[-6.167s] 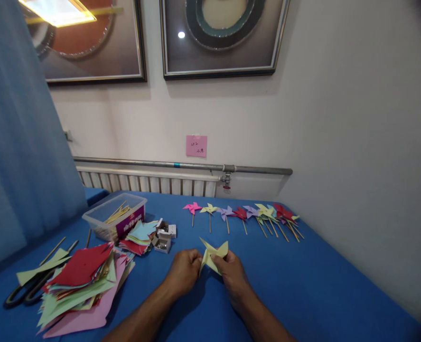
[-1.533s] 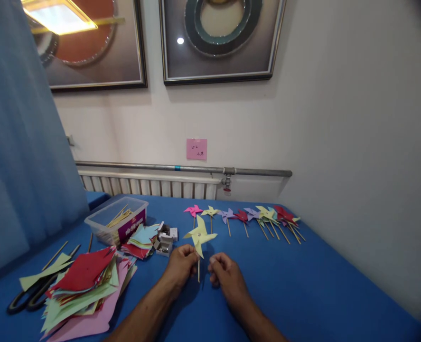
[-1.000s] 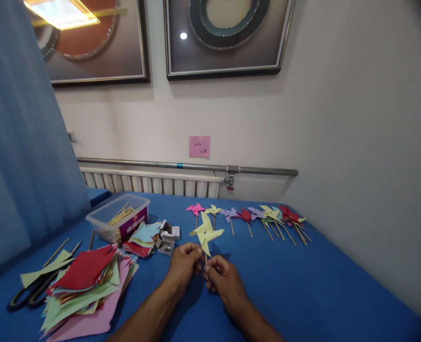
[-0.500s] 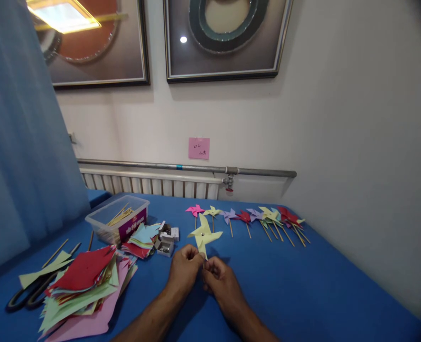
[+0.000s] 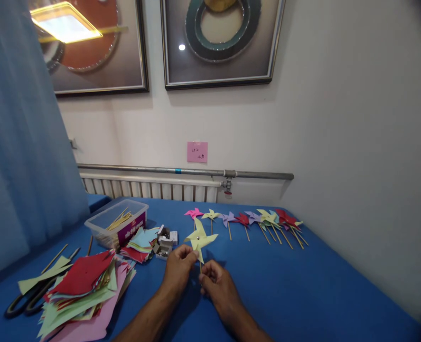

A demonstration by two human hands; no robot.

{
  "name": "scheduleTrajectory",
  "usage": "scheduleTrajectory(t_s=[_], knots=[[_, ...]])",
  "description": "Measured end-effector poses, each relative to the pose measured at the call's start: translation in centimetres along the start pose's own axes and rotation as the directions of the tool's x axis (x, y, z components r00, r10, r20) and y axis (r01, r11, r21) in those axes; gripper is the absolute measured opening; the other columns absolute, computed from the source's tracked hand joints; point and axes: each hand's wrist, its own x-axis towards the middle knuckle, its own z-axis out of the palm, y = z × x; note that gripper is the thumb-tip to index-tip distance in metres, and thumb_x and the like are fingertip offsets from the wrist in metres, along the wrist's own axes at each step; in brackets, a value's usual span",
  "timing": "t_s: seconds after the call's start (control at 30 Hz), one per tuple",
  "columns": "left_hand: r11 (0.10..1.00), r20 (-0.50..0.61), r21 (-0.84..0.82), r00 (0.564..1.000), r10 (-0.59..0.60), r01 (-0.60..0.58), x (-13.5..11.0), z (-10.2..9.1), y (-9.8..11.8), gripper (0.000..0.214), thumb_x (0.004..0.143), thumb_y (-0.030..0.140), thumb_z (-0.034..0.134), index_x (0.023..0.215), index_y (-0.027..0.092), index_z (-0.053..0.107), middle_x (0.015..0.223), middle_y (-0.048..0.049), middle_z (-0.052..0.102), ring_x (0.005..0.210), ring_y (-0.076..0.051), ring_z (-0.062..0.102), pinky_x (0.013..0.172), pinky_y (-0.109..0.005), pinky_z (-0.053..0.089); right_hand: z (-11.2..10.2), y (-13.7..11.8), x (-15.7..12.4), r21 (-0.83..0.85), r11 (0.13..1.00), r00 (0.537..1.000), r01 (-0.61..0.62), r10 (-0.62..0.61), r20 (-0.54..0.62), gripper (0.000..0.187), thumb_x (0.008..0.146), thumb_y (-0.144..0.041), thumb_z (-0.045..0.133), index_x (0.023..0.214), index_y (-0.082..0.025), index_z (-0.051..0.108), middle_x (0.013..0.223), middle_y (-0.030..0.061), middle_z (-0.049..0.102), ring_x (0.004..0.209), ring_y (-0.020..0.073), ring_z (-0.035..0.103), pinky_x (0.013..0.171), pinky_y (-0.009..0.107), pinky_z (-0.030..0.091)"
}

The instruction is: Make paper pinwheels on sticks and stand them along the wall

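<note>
A pale yellow paper pinwheel (image 5: pixel 199 239) with a shiny pin at its centre stands upright on a thin wooden stick, above the middle of the table. My left hand (image 5: pixel 179 267) pinches the lower left blade of this pinwheel between thumb and fingers. Just below the blades, my right hand (image 5: pixel 217 285) is closed on the stick, whose lower end its fingers hide. Two small open boxes of pins (image 5: pixel 163 248) lie a little behind and left of my left hand.
Finished pinwheels (image 5: pixel 228 218) on sticks lie along the back. At left stand a clear plastic box (image 5: pixel 116 209) of sticks, small paper pieces (image 5: pixel 142 240), a big pile of coloured cut paper (image 5: pixel 85 280) and scissors (image 5: pixel 35 299) partly under paper. A blue curtain (image 5: pixel 28 133) hangs at left.
My hands and the pinwheel have shifted slightly left. The right hand has come a little away from the left, and a short length of stick now shows between them.
</note>
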Motion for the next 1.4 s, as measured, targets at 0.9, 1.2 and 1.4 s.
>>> scheduleTrajectory(t_s=[0.9,1.2,1.4], knots=[[0.980,-0.211,0.188,0.972,0.101,-0.061,0.8,-2.1,0.8,0.022,0.072,0.038,0.063,0.064,0.017,0.059,0.053,0.0046,0.048,0.053,-0.011,0.042,0.053,-0.022,0.033,0.1,-0.9,-0.5,-0.055,0.998,1.000,-0.011,0.011,0.012,0.004,0.077,-0.024,0.057,0.075,-0.021,0.055,0.058,-0.0068,0.053,0.052,0.0110,0.055,0.052,0.023,0.040],[0.921,-0.331,0.347,0.897,0.295,-0.175,0.4,-2.9,2.2,0.022,0.077,0.038,0.065,0.085,0.017,0.068,0.078,-0.0036,0.067,0.072,-0.018,0.060,0.068,-0.027,0.044,-0.1,-0.3,-0.1,-0.016,1.000,1.000,-0.015,0.014,-0.026,0.011,0.078,-0.031,0.060,0.075,-0.022,0.055,0.059,-0.0057,0.055,0.053,0.0114,0.055,0.052,0.022,0.039],[0.881,-0.094,0.426,0.958,0.270,-0.206,-1.6,0.0,1.4,0.026,0.079,0.036,0.062,0.061,0.019,0.058,0.058,0.0019,0.055,0.058,-0.013,0.049,0.059,-0.024,0.035,-0.2,-0.4,-0.1,0.019,1.000,0.999,0.000,0.000,-0.040,0.023,0.080,-0.041,0.063,0.075,-0.022,0.053,0.058,-0.0050,0.054,0.053,0.0125,0.052,0.051,0.023,0.037]])
